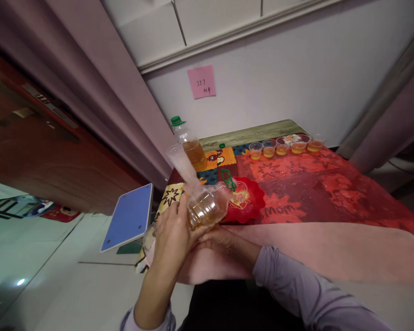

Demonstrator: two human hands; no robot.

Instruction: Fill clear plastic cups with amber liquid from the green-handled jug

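Faced a pale wall (279,73) with a counter (331,248) against it, laid with a patterned cloth (307,184), mostly red toward the right. Saw a blue board (127,218) at the counter's left. Near the front edge, held a clear bottle (207,209) of amber liquid, tilted, neck to the right over a red dish (253,202). Had both hands clamped on it, the left hand (174,230) around its base end, the right hand (215,239) underneath. Behind, saw a capped bottle (193,151) upright, with a cup stack (181,163) in front. On the wall, saw a pink note (202,82). Farther right, saw five cups (282,148) in a row, holding yellow-orange liquid. Between capped bottle and cups, saw a green cap (222,145).
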